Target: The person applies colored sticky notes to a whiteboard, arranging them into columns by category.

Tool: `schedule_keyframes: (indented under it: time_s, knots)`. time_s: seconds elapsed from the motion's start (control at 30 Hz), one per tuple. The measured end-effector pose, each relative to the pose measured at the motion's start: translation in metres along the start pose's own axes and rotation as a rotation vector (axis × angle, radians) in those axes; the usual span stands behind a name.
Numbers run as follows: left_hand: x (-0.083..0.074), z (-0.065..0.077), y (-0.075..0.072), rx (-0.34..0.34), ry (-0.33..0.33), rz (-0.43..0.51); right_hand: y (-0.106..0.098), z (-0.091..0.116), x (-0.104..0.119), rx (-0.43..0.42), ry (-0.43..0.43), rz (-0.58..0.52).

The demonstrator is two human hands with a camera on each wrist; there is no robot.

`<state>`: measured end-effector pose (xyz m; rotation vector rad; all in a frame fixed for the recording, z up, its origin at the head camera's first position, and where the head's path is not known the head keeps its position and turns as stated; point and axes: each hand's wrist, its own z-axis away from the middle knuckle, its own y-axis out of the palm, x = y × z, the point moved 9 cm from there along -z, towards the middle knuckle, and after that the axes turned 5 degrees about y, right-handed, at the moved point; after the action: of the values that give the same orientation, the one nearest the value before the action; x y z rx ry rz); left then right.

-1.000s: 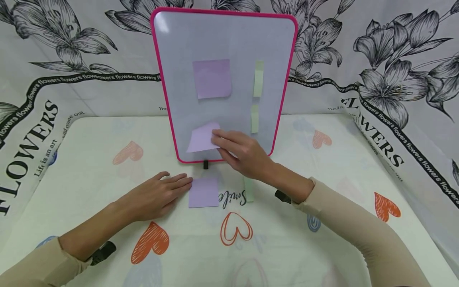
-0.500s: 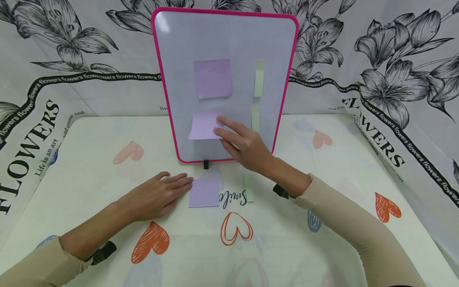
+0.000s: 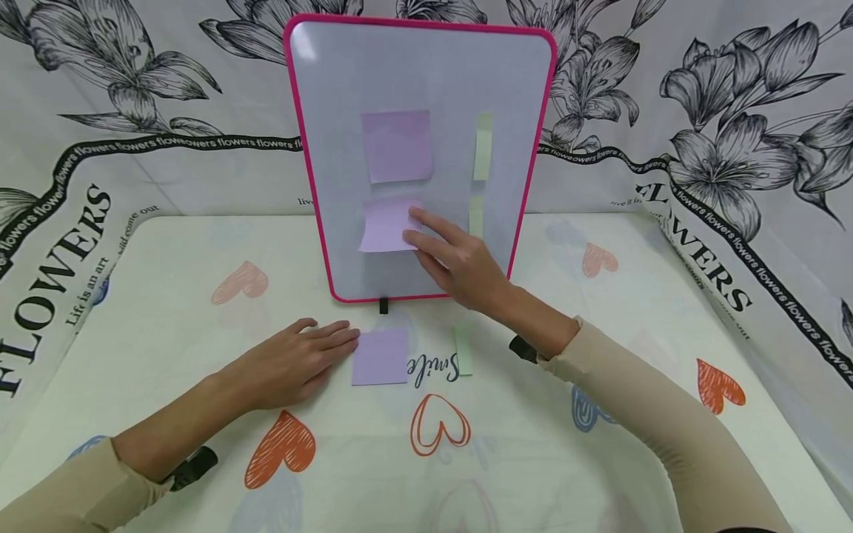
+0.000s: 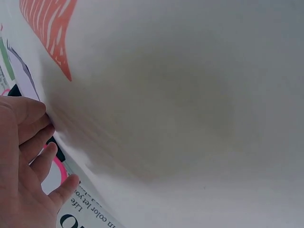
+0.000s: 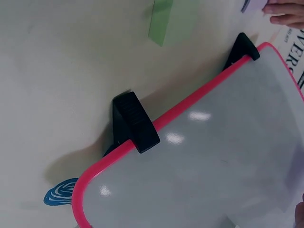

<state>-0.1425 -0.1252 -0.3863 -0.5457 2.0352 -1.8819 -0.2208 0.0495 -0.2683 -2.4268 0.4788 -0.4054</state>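
My right hand (image 3: pixel 463 270) touches a light purple sticky note (image 3: pixel 386 228) on the whiteboard (image 3: pixel 333 89), its spread fingertips on the note's right side. The note's lower edge curls away from the board. Directly above it sticks another purple sticky note (image 3: pixel 397 146). On the table, my left hand (image 3: pixel 303 363) lies with extended fingers, their tips at the left edge of a purple sticky-note pad (image 3: pixel 379 359). In the left wrist view its fingers (image 4: pixel 40 161) meet the pad's edge. Only a sliver of my right hand shows in the right wrist view.
Two pale green paper strips (image 3: pixel 483 144) stick to the board's right side. A green strip pad (image 3: pixel 463 352) lies on the table right of the purple pad. Black clip feet (image 5: pixel 137 123) support the board's pink frame. A flower-printed cloth hangs behind.
My right hand has moved up and slightly right with the purple note, which now lies flatter against the board below the upper note. The fingers have spread. My left hand has stayed put.
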Motion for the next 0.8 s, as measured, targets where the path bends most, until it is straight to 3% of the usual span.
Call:
schedule_keyframes:
  time_s: [0.63,0.8]
  knots:
    - [0.001,-0.006,-0.005,0.002,-0.003,0.022,0.006,0.003,-0.010,0.032,0.038,0.007]
    - [0.005,-0.018,-0.020,-0.014,0.023,-0.019,0.007,0.003,-0.011,0.032,0.043,0.011]
